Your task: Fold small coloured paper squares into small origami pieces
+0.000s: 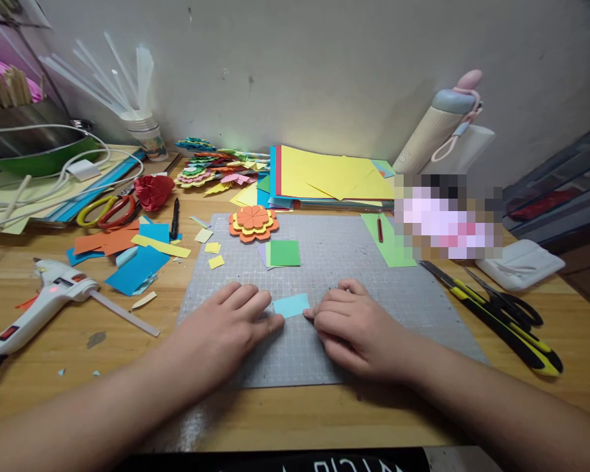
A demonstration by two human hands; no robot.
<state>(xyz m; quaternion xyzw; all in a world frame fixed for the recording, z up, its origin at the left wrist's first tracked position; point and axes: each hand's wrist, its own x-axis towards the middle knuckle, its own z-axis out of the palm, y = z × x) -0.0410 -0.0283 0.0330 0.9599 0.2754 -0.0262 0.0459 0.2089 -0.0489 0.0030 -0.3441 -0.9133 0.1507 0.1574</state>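
Note:
A small light blue paper piece (pixel 291 305) lies on the grey cutting mat (pixel 373 295). My left hand (pixel 226 328) rests palm down on the mat with its fingers pressed together, fingertips on the paper's left edge. My right hand (pixel 354 328) lies curled at the paper's right edge, fingertips pinching or pressing that corner. Farther up the mat lie a green paper square (pixel 284 253) and a layered orange and yellow paper flower (pixel 253 223).
A white glue gun (pixel 39 298) lies at the left, near blue, orange and yellow scraps (pixel 132 255). Scissors (pixel 506 305) and a yellow and black knife (pixel 501 324) lie at the right. Coloured paper sheets (pixel 329 177) and more paper flowers (pixel 211 167) sit at the back.

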